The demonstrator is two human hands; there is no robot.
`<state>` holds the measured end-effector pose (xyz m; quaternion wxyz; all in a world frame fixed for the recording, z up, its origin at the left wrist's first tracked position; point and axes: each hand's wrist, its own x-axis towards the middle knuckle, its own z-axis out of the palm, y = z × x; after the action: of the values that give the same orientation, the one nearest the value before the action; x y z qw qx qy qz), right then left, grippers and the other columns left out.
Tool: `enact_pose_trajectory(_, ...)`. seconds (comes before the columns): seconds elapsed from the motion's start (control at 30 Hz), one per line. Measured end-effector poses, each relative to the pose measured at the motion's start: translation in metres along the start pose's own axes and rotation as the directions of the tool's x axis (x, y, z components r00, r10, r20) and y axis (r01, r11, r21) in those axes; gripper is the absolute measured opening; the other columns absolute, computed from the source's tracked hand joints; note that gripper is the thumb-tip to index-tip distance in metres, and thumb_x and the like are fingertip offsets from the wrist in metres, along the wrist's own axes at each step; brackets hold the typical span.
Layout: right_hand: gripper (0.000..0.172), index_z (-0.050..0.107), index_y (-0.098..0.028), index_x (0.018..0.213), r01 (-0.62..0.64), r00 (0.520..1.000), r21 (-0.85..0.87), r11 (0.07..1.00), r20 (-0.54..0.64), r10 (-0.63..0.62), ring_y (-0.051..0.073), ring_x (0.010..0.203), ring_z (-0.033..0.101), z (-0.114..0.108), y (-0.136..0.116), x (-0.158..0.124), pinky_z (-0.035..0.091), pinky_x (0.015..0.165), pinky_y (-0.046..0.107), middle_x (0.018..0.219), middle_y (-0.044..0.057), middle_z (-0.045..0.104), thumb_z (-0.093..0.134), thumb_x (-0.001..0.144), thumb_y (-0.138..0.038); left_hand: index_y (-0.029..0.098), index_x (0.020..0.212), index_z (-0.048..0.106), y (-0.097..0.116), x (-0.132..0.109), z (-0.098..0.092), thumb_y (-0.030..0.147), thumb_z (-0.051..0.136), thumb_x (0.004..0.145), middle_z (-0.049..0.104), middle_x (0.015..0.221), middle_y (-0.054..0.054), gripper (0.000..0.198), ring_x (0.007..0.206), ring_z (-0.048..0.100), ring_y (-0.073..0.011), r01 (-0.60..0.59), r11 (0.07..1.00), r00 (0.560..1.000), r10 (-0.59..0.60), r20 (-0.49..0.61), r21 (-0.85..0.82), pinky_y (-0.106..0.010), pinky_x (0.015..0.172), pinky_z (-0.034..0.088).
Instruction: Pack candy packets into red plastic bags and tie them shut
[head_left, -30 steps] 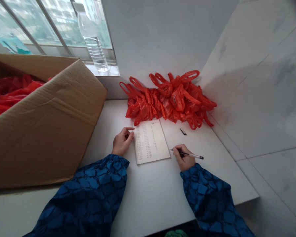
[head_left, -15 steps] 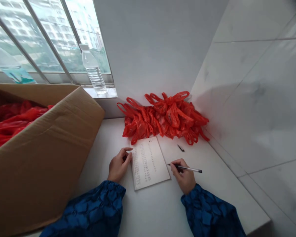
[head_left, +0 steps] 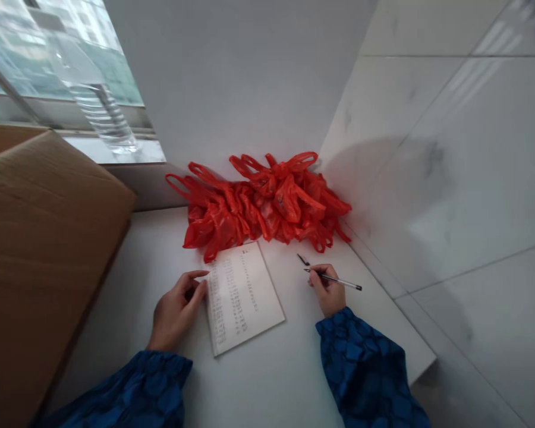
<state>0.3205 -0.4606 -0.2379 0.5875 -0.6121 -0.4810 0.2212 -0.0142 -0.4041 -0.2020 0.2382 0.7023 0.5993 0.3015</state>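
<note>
A notepad [head_left: 245, 297] with columns of handwritten marks lies slightly turned on the white table. At its left edge rests my left hand [head_left: 176, 312], thumb and forefinger apart with the fingertips at the paper's border; it grips nothing. My right hand [head_left: 329, 294] pinches a clear pen with a dark tip [head_left: 345, 282], held to the right of the notepad and off the page. Just beyond the pen's tip, a black pen cap [head_left: 302, 260] lies on the table.
Red plastic bags [head_left: 267, 205] are heaped along the wall behind the notepad. An open cardboard box [head_left: 49, 255] stands on the left. On the windowsill is a clear bottle [head_left: 100, 110]. A tiled wall [head_left: 472, 178] borders the table's right side.
The view has shifted right, so the box and window sit further left. My right hand with the pen has moved away from the notepad, closer to the cap. My left hand stays at the notepad's edge.
</note>
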Motion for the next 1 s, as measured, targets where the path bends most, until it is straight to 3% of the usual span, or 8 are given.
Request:
enact_pose_trajectory(0.17,0.033,0.061,-0.019,0.091,-0.065,0.996,-0.004,0.998,-0.065,0.065,0.017,0.057,0.065,-0.019,0.01,0.0,0.055,0.056,0.029,0.068,0.001,0.066,0.061,0.088,-0.052,0.027,0.118,0.061,0.006,-0.003,0.002,0.051,0.049,0.094,0.068,0.08,0.003,0.036,0.072,0.064,-0.0175,0.011,1.0,1.0,-0.011,-0.001,0.001,-0.028,0.067,0.044)
enact_pose_trajectory(0.27,0.036,0.06,-0.02,0.086,-0.097,0.995,-0.002,0.995,-0.03,0.097,0.016,0.053,0.062,-0.018,0.009,-0.006,0.052,0.054,0.026,0.061,-0.001,0.063,0.063,0.088,-0.055,0.026,0.116,0.062,0.013,-0.008,0.003,0.046,0.049,0.095,0.067,0.077,0.003,0.032,0.069,0.062,-0.0165,0.016,1.0,1.0,-0.016,-0.015,-0.015,-0.027,0.066,0.043)
enact_pose_trajectory(0.47,0.043,0.061,-0.021,0.077,-0.042,0.998,-0.169,0.985,0.046,0.05,0.015,0.048,0.058,-0.015,0.001,-0.012,0.046,0.051,0.024,0.051,-0.003,0.06,0.059,0.088,-0.063,0.025,0.113,0.062,0.018,-0.012,0.005,0.041,0.05,0.095,0.065,0.075,0.004,0.028,0.067,0.06,-0.015,0.026,0.999,0.999,-0.027,-0.025,-0.032,-0.026,0.065,0.041)
enact_pose_trajectory(0.77,0.038,0.063,-0.02,0.083,-0.047,0.999,-0.112,0.993,-0.003,0.047,0.015,0.05,0.059,-0.015,0.011,-0.009,0.049,0.051,0.024,0.057,-0.002,0.062,0.062,0.087,-0.058,0.025,0.115,0.062,0.017,-0.011,0.004,0.043,0.049,0.094,0.066,0.077,0.003,0.031,0.068,0.061,-0.0158,0.032,0.999,0.999,-0.032,-0.011,-0.031,-0.027,0.066,0.041)
enact_pose_trajectory(1.0,0.039,0.063,-0.017,0.107,0.009,0.978,-0.101,0.995,-0.205,-0.03,0.014,0.06,0.062,-0.026,0.017,0.01,0.055,0.057,0.028,0.087,0.005,0.066,0.059,0.09,-0.052,0.027,0.117,0.062,0.006,-0.002,0.004,0.051,0.05,0.092,0.067,0.08,0.003,0.036,0.072,0.063,-0.0179,0.037,0.999,0.999,-0.037,-0.004,-0.009,-0.028,0.066,0.042)
